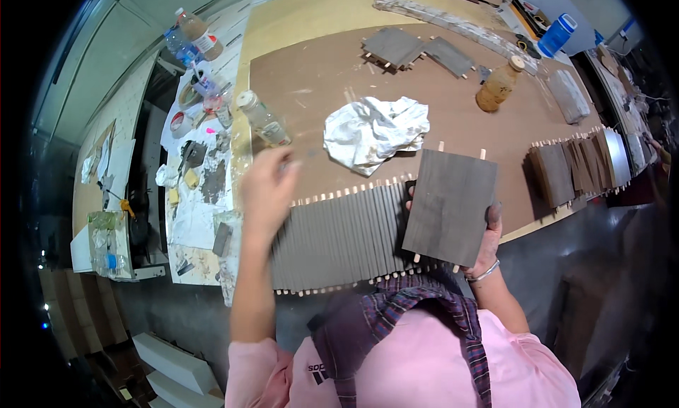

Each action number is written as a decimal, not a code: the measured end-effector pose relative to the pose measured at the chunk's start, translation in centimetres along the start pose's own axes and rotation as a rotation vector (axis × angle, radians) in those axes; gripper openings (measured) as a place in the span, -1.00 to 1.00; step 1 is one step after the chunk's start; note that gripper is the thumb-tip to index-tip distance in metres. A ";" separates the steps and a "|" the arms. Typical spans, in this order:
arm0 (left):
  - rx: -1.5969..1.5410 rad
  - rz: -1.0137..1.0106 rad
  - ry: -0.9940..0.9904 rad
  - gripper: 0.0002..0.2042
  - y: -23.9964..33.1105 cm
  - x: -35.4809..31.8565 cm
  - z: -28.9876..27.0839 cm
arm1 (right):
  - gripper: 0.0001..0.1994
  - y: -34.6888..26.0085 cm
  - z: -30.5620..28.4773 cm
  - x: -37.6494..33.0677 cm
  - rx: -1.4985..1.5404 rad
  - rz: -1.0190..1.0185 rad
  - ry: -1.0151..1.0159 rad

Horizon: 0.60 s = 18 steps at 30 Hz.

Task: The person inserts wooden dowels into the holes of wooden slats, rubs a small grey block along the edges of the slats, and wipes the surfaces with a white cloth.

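Note:
A dark grey-brown wooden panel (453, 206) with light dowel pegs along two ends is tilted up in my right hand (489, 244). My thumb presses its right edge, and the other fingers are mostly behind it. To the left stands a long row of similar pegged panels (339, 231), packed on edge along the table's front. My left hand (267, 188) is raised over the row's left end, its fingers curled and slightly blurred; whatever they pinch, if anything, is hidden. Just beyond it is a clear plastic bottle (263, 119) with a pale cap.
A crumpled white cloth (375, 130) lies mid-table. More pegged panels (392, 48) lie flat at the back, and others (555, 171) stand at the right edge. An amber bottle (497, 88) and a wrapped block (568, 96) are at right. Tape and bottles crowd the cluttered side table (191, 227).

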State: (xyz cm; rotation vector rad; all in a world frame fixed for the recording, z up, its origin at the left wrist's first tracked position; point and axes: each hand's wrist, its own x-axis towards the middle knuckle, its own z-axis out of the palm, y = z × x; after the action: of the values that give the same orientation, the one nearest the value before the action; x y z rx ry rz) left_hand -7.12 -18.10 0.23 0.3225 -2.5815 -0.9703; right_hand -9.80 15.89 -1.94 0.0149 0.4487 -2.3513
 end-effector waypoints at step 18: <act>-0.032 0.316 -0.190 -0.74 8.1 6.3 8.3 | -0.35 -4.0 -2.4 -1.1 0.263 -0.137 0.165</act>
State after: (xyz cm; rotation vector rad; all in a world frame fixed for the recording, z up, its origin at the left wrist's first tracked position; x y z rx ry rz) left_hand -16.95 -9.33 1.44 -0.1925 -2.6701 -0.9631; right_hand -12.01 20.08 -2.80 0.3121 0.2211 -2.5399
